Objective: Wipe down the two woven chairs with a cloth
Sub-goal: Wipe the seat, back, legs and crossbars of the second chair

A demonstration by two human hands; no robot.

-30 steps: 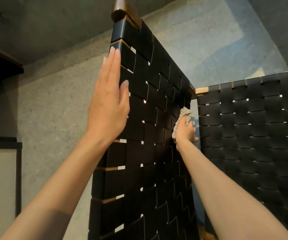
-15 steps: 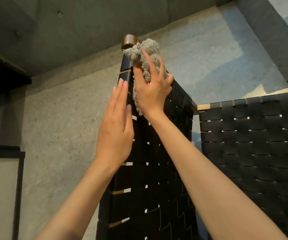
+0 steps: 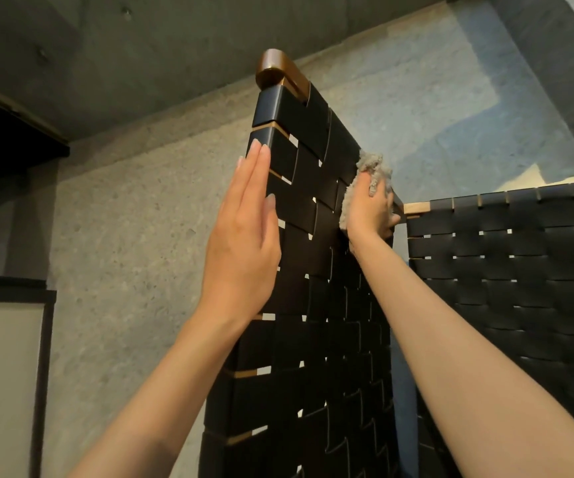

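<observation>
Left hand [image 3: 240, 250]: pressing flat against the near edge of the first woven chair, keeping the fingers straight and together and the thumb alongside; gripping nothing, offering only an open palm.
Right hand [image 3: 370, 210]: clutching the cloth with curled fingers and pushing it against the far upper edge of the same woven panel.
Cloth [image 3: 373, 165]: sitting bunched in the right hand, looking grey and shaggy, sticking out above the fingertips and trailing down along the palm; touching the black straps near the panel's far top corner.
First woven chair [image 3: 313, 305]: standing tall in the middle of the view, slanting away from the camera, showing broad black straps crossing over and under, with small pale gaps between them and tan wood peeking through at the near edge.
Wooden frame end [image 3: 275, 69]: capping the near top corner of the first woven chair, looking rounded and brown, sitting well above the left fingertips.
Second woven chair [image 3: 520, 288]: filling the right side, facing the camera more squarely, showing the same black weave; standing just beside the first, partly hiding behind the right forearm.
Pale rail end [image 3: 416, 208]: poking out at the top corner of the second woven chair, sitting just beside the right hand; touching it or not, impossible to tell.
Concrete surface [image 3: 123, 219]: spreading grey and speckled behind the left arm.
Dark-framed panel [image 3: 42, 374]: standing at the lower left, enclosing a pale face.
</observation>
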